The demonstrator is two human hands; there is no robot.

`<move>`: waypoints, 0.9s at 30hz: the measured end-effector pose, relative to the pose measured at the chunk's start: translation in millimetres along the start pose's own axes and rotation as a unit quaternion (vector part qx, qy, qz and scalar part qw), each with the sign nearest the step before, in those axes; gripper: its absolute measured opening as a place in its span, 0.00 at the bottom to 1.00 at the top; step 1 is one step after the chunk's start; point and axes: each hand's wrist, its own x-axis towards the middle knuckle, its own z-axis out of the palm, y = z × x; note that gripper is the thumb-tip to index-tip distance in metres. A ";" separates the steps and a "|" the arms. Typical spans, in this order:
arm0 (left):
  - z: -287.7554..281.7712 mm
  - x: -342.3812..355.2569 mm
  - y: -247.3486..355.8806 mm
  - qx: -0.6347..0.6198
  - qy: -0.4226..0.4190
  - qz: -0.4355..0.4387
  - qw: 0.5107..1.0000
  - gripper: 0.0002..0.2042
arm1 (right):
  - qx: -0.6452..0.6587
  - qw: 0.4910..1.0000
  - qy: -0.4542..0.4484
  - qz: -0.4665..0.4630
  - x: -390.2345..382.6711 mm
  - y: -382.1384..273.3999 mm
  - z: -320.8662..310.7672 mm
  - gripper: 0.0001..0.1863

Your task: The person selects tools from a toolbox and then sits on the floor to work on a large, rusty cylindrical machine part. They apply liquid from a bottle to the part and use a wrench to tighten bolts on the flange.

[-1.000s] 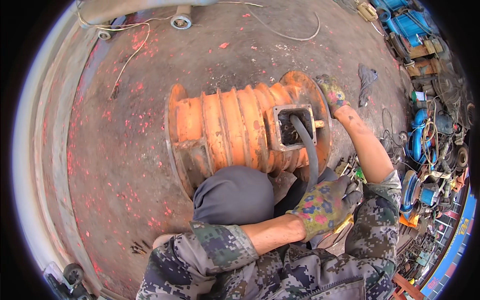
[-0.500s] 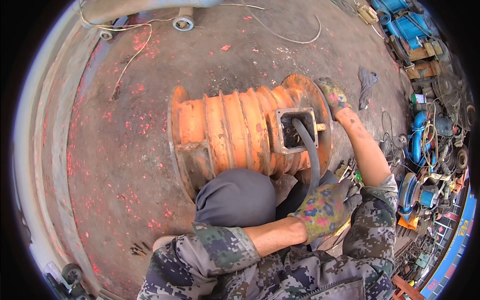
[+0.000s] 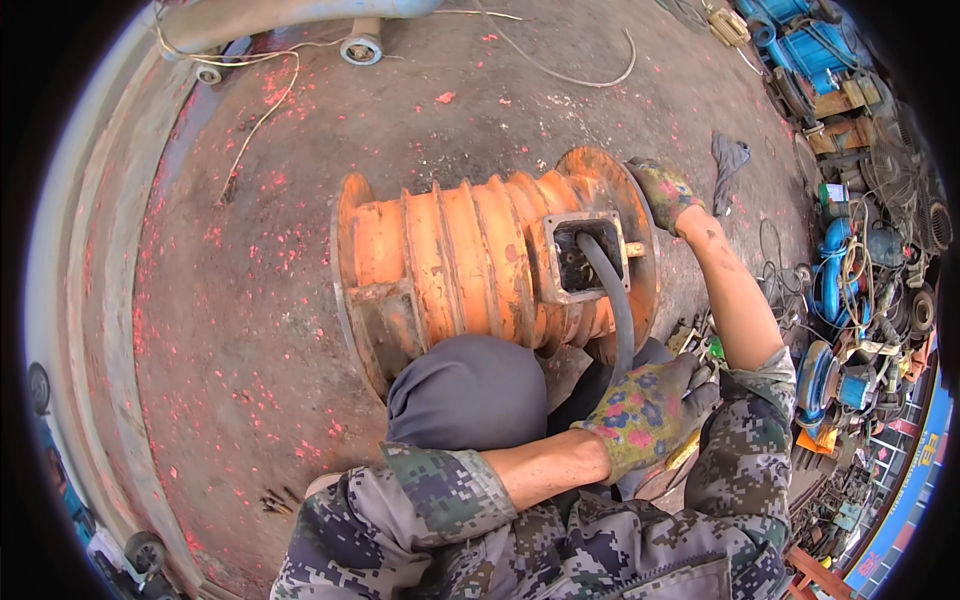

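Note:
A big orange ribbed motor housing (image 3: 450, 265) lies on its side on the concrete floor. A square open terminal box (image 3: 585, 255) sits on its near end, and a thick black cable (image 3: 612, 300) runs out of it and down toward me. My left hand (image 3: 645, 415), in a flowered glove, is curled around the cable's lower end beside my grey-trousered knee (image 3: 470, 390). My right hand (image 3: 665, 192), also gloved, grips the rim of the housing's round end flange (image 3: 600, 165).
Blue pumps, coiled wires and metal parts (image 3: 850, 290) are heaped along the right side. A dark rag (image 3: 730, 160) lies past the flange. A grey pipe (image 3: 290, 15) and loose cables cross the top. Red flecks cover the floor (image 3: 250, 300) on the left.

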 end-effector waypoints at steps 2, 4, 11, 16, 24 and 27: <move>-2.3 -0.9 5.1 0.007 -0.006 -0.022 1.000 0.20 | 0.023 0.993 -0.091 0.065 0.8 -9.7 -10.3 0.14; -6.4 -2.2 13.6 0.005 -0.013 -0.061 0.998 0.21 | -0.024 0.998 -0.058 -0.013 9.9 2.1 0.4 0.17; -5.7 -2.2 6.0 -0.008 -0.021 -0.024 0.999 0.22 | 0.057 0.995 0.084 -0.016 -5.5 -9.0 6.3 0.12; -4.9 -0.5 11.1 -0.013 -0.031 -0.048 0.998 0.21 | 0.030 0.996 0.081 0.005 -25.0 -3.1 1.5 0.13; -4.3 -2.5 12.7 -0.007 -0.022 -0.027 0.999 0.20 | -0.020 0.999 0.025 -0.033 -1.9 9.3 3.2 0.13; -1.3 -2.9 8.2 0.013 -0.014 -0.020 1.000 0.19 | -0.001 1.000 -0.015 -0.024 4.7 23.6 16.5 0.13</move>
